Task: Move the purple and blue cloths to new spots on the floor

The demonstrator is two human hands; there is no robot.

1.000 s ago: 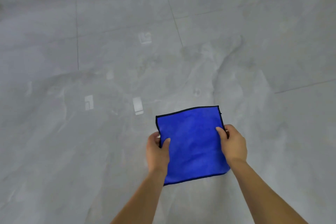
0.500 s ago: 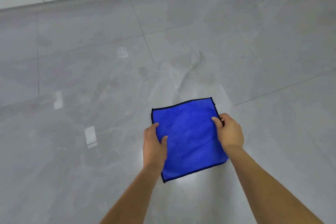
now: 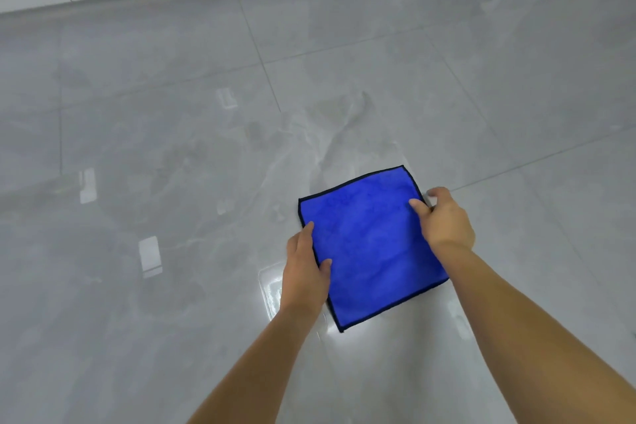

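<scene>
Head view, lower right: our left hand (image 3: 304, 268) and right hand (image 3: 445, 220) pinch blue cloth (image 3: 370, 244) by opposite edges; soft, light, likely to sag.

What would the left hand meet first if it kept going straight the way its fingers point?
Beyond the blue cloth it grips, the left hand seems to face only bare floor; depth is hard to judge.
</scene>
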